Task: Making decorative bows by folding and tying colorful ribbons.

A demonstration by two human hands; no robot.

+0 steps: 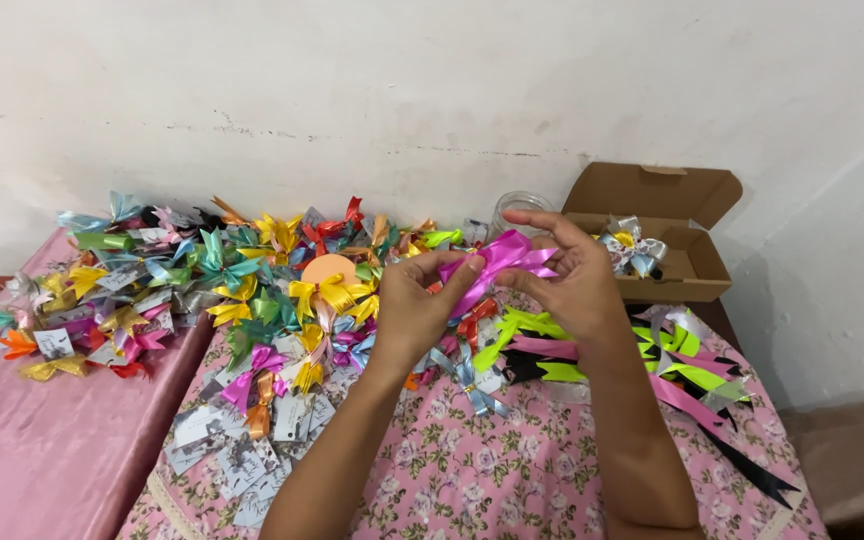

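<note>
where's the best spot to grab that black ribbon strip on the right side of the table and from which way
Judging by how it lies, take the black ribbon strip near its pointed free end at the near right corner of the floral tablecloth, coming from above with the right hand. That end lies flat and apart; its upper end is tucked under the green and pink strips.

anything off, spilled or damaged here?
Nothing damaged. Both hands, left and right, hold a magenta ribbon bow. The finished bows lie in a loose heap spanning two tables, untidy but not spilled.
</note>
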